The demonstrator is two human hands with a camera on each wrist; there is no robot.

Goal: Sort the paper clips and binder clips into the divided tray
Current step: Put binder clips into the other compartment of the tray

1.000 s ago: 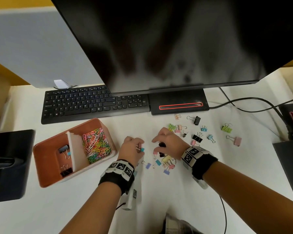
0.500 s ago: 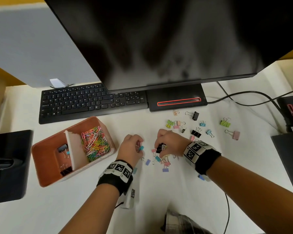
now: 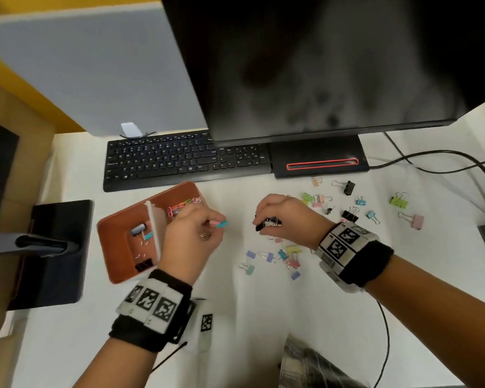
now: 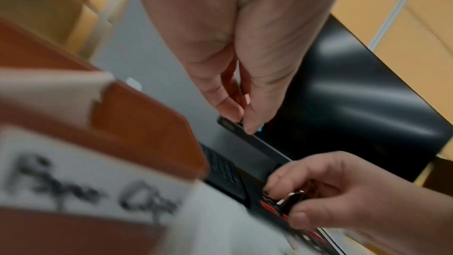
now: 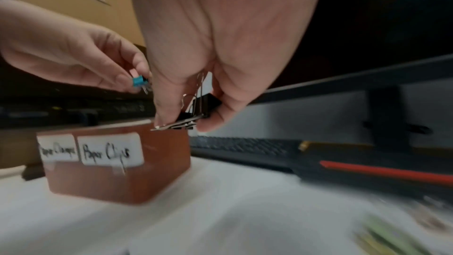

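The brown divided tray (image 3: 115, 228) sits left of centre; its right compartment holds coloured paper clips (image 3: 179, 210), its left one a few binder clips (image 3: 139, 229). My left hand (image 3: 191, 236) hovers beside the tray's right wall and pinches a small teal binder clip (image 3: 221, 224), also seen as the teal clip (image 5: 138, 81). My right hand (image 3: 283, 219) is lifted above the desk and pinches a black binder clip (image 3: 268, 224), the same black clip (image 5: 196, 111) with its wire handles up. Loose pastel binder clips (image 3: 280, 256) lie below and right of it.
A black keyboard (image 3: 185, 161) and monitor base (image 3: 319, 161) lie behind the work area, under a large monitor (image 3: 333, 60). More binder clips (image 3: 350, 214) are scattered at right. Cables (image 3: 437, 161) run at far right. A black object (image 3: 53, 253) stands left of the tray.
My left hand has moved left to the tray's edge with the teal clip. My right hand has lifted the black clip off the pile and shifted slightly left.
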